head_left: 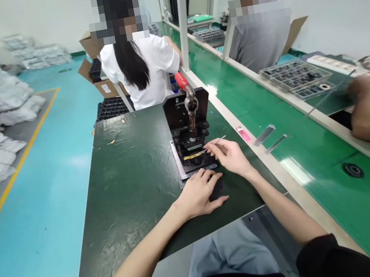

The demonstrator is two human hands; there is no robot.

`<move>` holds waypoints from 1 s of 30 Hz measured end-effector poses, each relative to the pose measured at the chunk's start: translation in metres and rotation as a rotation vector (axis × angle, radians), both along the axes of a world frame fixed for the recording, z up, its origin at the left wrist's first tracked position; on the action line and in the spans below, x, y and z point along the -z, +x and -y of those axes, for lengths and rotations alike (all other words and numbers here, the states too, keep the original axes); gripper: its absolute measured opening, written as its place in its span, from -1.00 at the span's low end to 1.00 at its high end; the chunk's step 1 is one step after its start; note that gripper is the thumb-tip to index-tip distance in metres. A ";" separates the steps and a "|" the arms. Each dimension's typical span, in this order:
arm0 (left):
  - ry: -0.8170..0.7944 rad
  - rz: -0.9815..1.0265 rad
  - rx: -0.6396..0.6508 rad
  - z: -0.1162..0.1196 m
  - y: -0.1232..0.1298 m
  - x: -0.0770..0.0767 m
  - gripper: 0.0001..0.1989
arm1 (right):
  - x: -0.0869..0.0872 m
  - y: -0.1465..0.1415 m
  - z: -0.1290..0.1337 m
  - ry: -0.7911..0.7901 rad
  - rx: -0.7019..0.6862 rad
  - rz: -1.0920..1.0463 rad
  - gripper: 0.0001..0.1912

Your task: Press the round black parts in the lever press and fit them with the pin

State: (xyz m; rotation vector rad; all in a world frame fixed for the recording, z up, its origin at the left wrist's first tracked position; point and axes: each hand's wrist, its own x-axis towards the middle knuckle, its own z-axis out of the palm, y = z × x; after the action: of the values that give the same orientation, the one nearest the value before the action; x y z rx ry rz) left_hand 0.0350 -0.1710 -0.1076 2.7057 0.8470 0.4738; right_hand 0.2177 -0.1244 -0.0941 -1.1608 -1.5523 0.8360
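Observation:
A black toggle press with a red handle stands on the dark green table mat. Across its lower fixture lies a thin yellow strip. My right hand pinches a thin metal rod, whose near end reaches the strip at the fixture. In front of the press base, my left hand rests with fingers spread beside a dark round piece, which it partly covers; no grip on that piece shows.
Beyond the table sits a person in white. On the right runs a green conveyor with a pink item, metal strips and a black ring. Another person's hand is at far right.

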 end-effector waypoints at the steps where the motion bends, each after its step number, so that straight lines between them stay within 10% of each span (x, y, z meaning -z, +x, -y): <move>1: -0.007 -0.002 0.006 0.000 0.000 0.001 -0.45 | 0.004 -0.001 -0.002 0.008 -0.003 0.012 -0.54; 30: 0.011 -0.010 -0.014 0.001 0.005 0.007 -0.52 | 0.016 -0.018 -0.001 0.213 0.040 0.159 -0.70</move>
State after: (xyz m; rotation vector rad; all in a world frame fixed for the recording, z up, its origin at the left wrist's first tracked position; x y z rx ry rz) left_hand 0.0402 -0.1722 -0.1147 2.7159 0.8696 0.4690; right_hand 0.2000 -0.1233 -0.1098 -1.1190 -1.6964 0.5472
